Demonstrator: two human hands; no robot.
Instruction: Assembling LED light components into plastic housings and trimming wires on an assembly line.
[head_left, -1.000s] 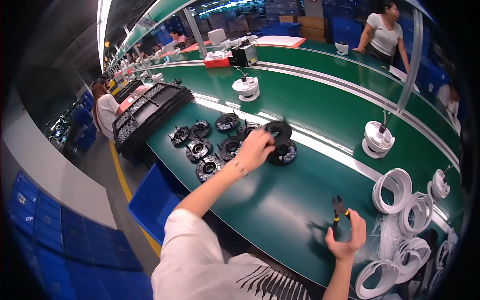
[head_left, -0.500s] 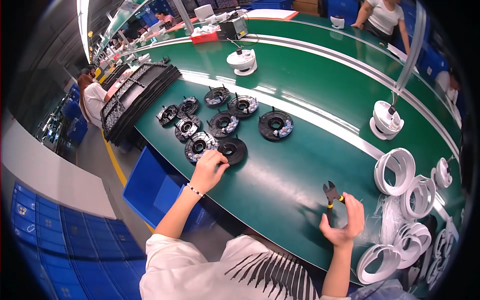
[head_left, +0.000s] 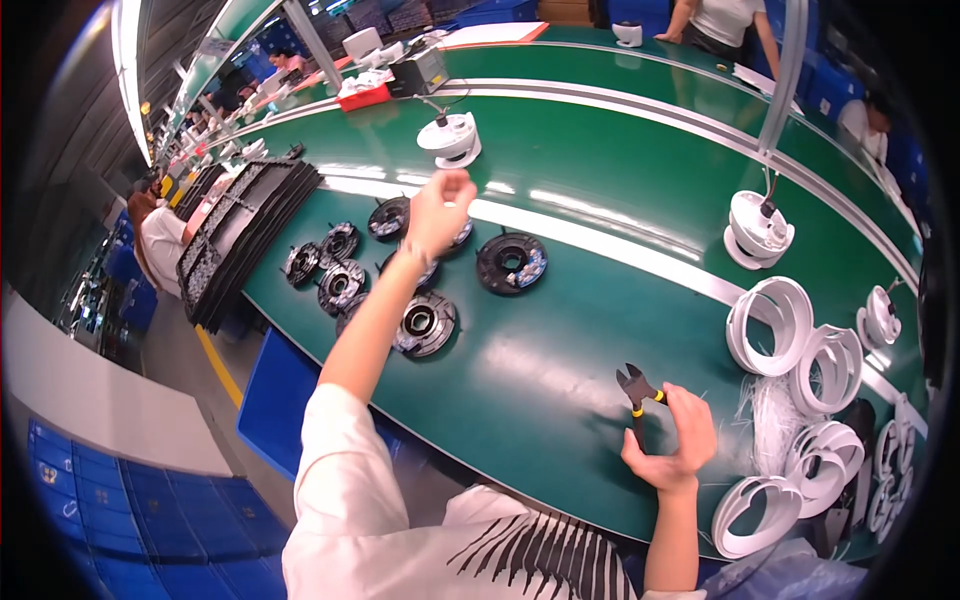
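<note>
My left hand (head_left: 440, 215) is stretched out over the far rows of black round discs, its fingers loosely curled with nothing seen in them. Just beyond the fingertips stands a white round housing (head_left: 450, 140) with a wire on top, apart from the hand. Beneath my left forearm lie several discs, partly hidden, among them a ribbed disc (head_left: 425, 325) and a smaller disc (head_left: 341, 287). To their right, a black disc (head_left: 512, 262) carries small blue-white parts. My right hand (head_left: 685, 440) grips diagonal cutters (head_left: 637, 388) with yellow-banded handles, jaws apart and pointing away from me.
White rings (head_left: 768, 325) and a bundle of clear strips (head_left: 770, 425) lie at the right. Another white housing (head_left: 758, 230) stands beyond them. Black trays (head_left: 250, 235) are stacked at the left, above a blue bin (head_left: 275, 400). Across the bench stands a person (head_left: 725, 25).
My left hand has left the black disc it was touching and swung forward toward the far white housing. The right hand still holds the cutters. The whole view has shifted slightly.
</note>
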